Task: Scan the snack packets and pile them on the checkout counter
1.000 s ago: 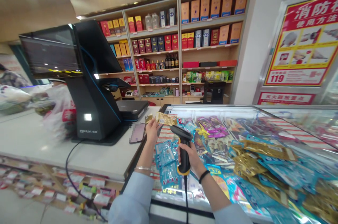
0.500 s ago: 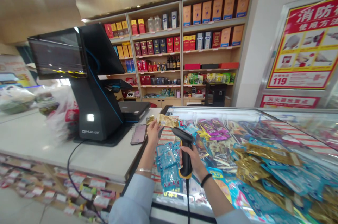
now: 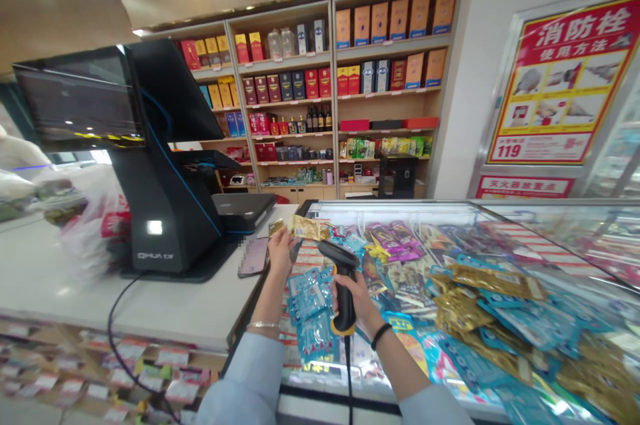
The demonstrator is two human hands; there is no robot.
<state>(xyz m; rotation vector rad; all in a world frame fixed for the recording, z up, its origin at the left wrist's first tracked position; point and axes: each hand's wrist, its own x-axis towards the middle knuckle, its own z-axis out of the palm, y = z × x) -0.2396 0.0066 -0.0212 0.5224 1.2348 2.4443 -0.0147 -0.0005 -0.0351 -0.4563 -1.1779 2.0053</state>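
Note:
My right hand (image 3: 354, 291) is wrapped around the handle of a black barcode scanner (image 3: 343, 301) with yellow trim. Its head tilts up and to the left, and its cord drops toward the bottom edge. At the far left end of the glass case, my left hand (image 3: 281, 250) pinches the left end of a gold snack packet (image 3: 304, 228), whose white label faces me. Beneath and between my hands lie blue snack packets (image 3: 311, 308) on the glass. A phone (image 3: 253, 256), partly blurred out, rests on the white counter beside my left wrist.
A black cash register (image 3: 173, 211) stands on the white counter (image 3: 210, 298), with plastic bags (image 3: 95, 218) behind it. Gold and blue packets (image 3: 505, 318) are heaped on the glass case at right. Shelves of boxes and bottles (image 3: 310, 85) line the back wall.
The whole view has shifted slightly, so things appear farther left. Both hands keep their holds on the gold packet and the scanner.

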